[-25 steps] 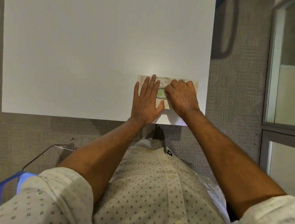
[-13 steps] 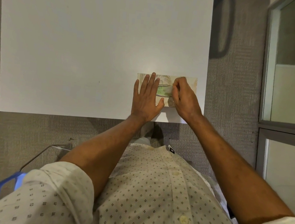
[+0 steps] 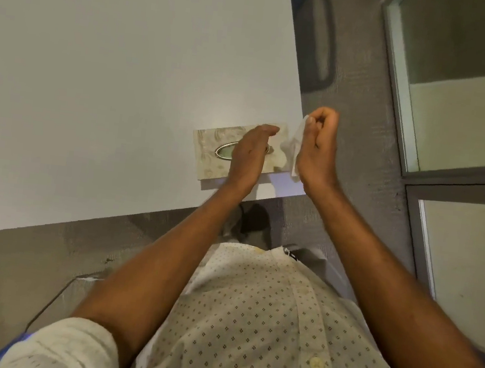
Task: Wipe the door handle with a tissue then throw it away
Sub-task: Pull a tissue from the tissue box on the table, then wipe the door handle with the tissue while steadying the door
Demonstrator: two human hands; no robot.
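The right hand (image 3: 317,150) is pinching a thin white tissue (image 3: 295,147) between thumb and curled fingers, lifting it clear beside the patterned beige tissue box with an oval slot (image 3: 209,149). The left hand (image 3: 249,154) is lying flat and unclenched on that box, steadying it near the white table's (image 3: 111,78) corner. Keeping that pressure while pulling should free the sheet cleanly. Half a second earlier the right hand's fingers were at the slot; now the tissue is out. No door handle is showing.
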